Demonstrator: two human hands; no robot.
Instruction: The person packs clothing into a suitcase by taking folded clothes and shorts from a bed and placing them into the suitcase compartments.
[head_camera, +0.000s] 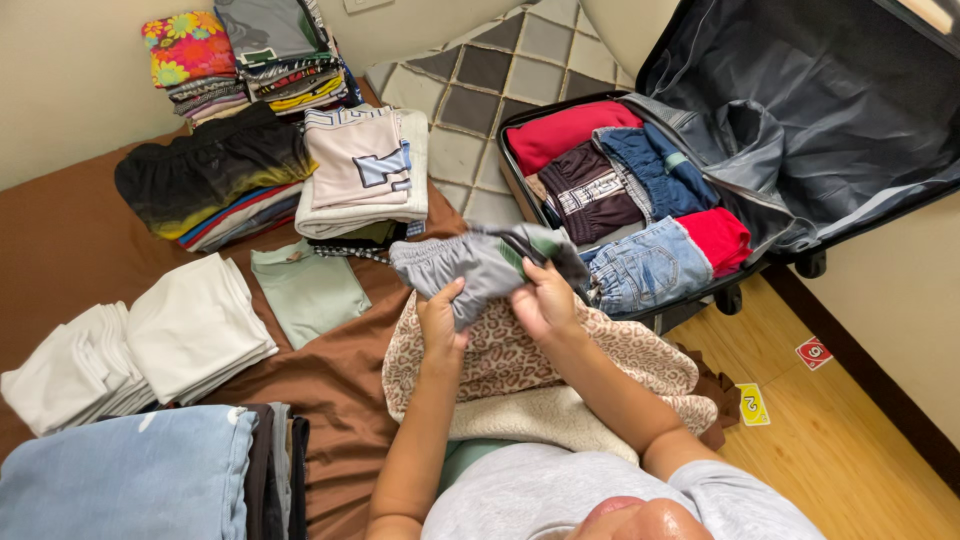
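Note:
Both hands hold up a folded grey garment (480, 265) with a dark green stripe, above a leopard-print fleece blanket (520, 365) on my lap. My left hand (441, 318) pinches its lower left part. My right hand (543, 300) grips its lower right edge. Just to the right stands an open black suitcase (800, 110), its lower half packed with a red garment (565, 130), a dark printed top (595, 190), blue jeans (650, 265) and other folded clothes.
On the brown bed sheet (60, 240) lie stacks of folded clothes: white piles (150, 345), a mint green shirt (308, 290), a beige and white pile (362, 170), a black garment (210, 170), colourful stacks (250, 55). A light blue garment (130, 475) lies near. Cards (812, 352) lie on the wooden floor.

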